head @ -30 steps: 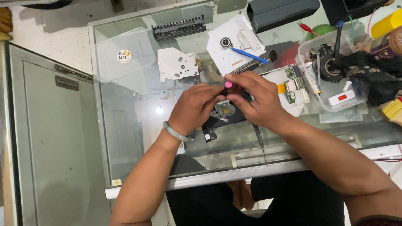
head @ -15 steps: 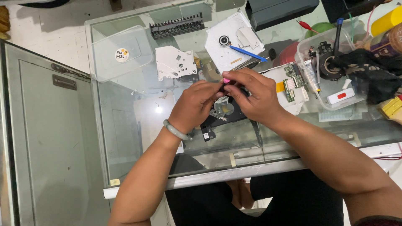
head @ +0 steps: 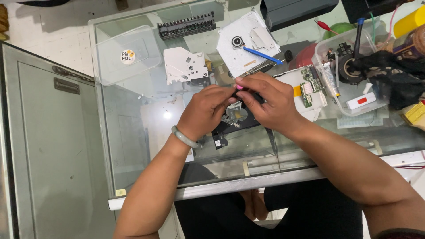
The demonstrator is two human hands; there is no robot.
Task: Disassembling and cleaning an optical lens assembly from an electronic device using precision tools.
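A glass-topped counter (head: 133,146) fills the middle of the view, its front edge a pale metal rail (head: 265,180) — through the pane a fluorescent tube (head: 283,160) and lower shelves show dimly. A bright spot of light (head: 167,115) reflects off the glass. To the left stands a grey metal cabinet (head: 48,146) with a small handle plate (head: 66,85). Beyond the counter's far-left corner lies a pale, scuffed floor (head: 48,31) — worn and stained
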